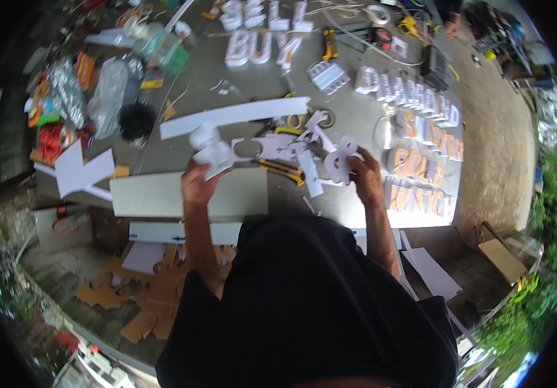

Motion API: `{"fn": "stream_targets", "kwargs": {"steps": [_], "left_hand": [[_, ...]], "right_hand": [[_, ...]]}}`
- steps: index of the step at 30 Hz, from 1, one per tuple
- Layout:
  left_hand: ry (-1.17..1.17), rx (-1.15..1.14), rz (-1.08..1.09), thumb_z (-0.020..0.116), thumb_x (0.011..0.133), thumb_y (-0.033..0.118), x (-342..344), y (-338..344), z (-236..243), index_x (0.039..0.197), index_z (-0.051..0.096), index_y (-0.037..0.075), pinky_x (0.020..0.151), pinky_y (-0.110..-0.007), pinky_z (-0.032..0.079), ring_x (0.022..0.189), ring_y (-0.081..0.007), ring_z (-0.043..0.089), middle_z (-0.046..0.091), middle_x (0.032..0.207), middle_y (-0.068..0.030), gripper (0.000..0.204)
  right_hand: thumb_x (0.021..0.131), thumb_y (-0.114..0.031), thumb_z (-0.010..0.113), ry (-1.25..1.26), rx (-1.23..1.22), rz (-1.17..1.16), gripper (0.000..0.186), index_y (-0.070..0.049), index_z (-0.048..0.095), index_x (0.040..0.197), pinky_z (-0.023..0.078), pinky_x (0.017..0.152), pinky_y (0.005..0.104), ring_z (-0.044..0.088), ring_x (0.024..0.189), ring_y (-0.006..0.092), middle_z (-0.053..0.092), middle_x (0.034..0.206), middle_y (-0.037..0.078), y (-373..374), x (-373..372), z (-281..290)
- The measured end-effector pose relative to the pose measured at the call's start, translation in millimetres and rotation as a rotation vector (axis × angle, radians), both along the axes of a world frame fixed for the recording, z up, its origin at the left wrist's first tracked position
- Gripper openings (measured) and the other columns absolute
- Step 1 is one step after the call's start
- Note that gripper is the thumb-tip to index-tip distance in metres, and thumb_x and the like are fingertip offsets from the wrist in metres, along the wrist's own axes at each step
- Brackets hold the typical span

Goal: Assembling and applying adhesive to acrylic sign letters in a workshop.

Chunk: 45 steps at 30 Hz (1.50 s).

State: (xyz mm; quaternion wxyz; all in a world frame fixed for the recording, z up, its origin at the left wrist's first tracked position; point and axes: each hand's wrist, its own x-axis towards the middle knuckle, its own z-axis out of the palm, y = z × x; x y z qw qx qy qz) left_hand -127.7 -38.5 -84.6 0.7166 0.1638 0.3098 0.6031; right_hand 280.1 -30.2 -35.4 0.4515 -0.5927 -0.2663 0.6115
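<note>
Both my arms reach over a grey worktable (226, 81). My left hand (198, 187) grips a white curved piece (211, 152), smeared so its exact shape is unclear. In my right hand (367, 176) is a flat white cut-out with rounded holes (339, 161), pinched at its right edge. Between the hands lie white sheet offcuts (278, 147), a yellow-and-black cutter knife (283, 171) and rolls of tape (296, 121). A long white strip (236, 116) stretches beyond my left hand.
Raised white letters (411, 94) stand in rows at the right and far side. A clear plastic bag (111, 90), red wire (52, 143) and a black fuzzy ball (137, 123) sit at the left. Cut cardboard (155, 294) lies below the near edge. Another person's hand (451, 27) shows far right.
</note>
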Motion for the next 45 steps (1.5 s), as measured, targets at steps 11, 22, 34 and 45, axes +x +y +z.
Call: {"fn": "stream_targets", "kwargs": {"steps": [11, 22, 34, 45], "left_hand": [[-0.139, 0.025, -0.171, 0.066, 0.08, 0.0, 107.1, 5.2, 33.0, 0.138, 0.047, -0.001, 0.103, -0.038, 0.048, 0.116, -0.024, 0.062, 0.062, 0.124, -0.0122, 0.062], [-0.209, 0.095, -0.226, 0.066, 0.094, 0.033, 143.4, 5.8, 10.9, 0.143, 0.042, 0.0, 0.101, -0.044, 0.05, 0.118, -0.0277, 0.06, 0.059, 0.129, -0.0148, 0.063], [-0.629, 0.02, -0.361, 0.062, 0.097, 0.037, 146.4, -2.7, 13.6, 0.143, 0.042, 0.001, 0.102, -0.05, 0.052, 0.12, -0.033, 0.061, 0.059, 0.13, -0.02, 0.062], [-0.582, -0.037, -0.423, 0.074, 0.084, 0.045, 152.0, -11.4, 13.5, 0.149, 0.034, 0.007, 0.108, -0.052, 0.047, 0.129, -0.0351, 0.054, 0.051, 0.141, -0.0163, 0.085]], "right_hand": [[0.085, -0.007, 0.065, -0.726, 0.435, 0.282, 0.038, 0.003, 0.062, 0.121, 0.052, 0.059, 0.0322, 0.065, 0.066, 0.017, 0.072, 0.088, 0.013, 19.6, -49.1, 59.8], [0.096, -0.012, 0.063, -0.374, 0.468, 0.611, 0.032, 0.006, 0.061, 0.123, 0.06, 0.064, 0.0318, 0.067, 0.089, 0.0233, 0.057, 0.121, 0.019, 6.7, -86.2, 77.4], [0.047, -0.021, 0.097, -0.862, 0.748, 0.865, 0.114, -0.015, 0.041, 0.147, 0.037, 0.117, 0.0516, 0.029, 0.145, 0.039, 0.025, 0.161, 0.01, 1.7, -74.9, 83.1], [0.05, -0.019, 0.097, -0.772, 0.735, 0.749, 0.114, -0.014, 0.038, 0.148, 0.049, 0.108, 0.0493, 0.035, 0.14, 0.0384, 0.032, 0.154, 0.013, -0.7, -77.1, 79.1]]}}
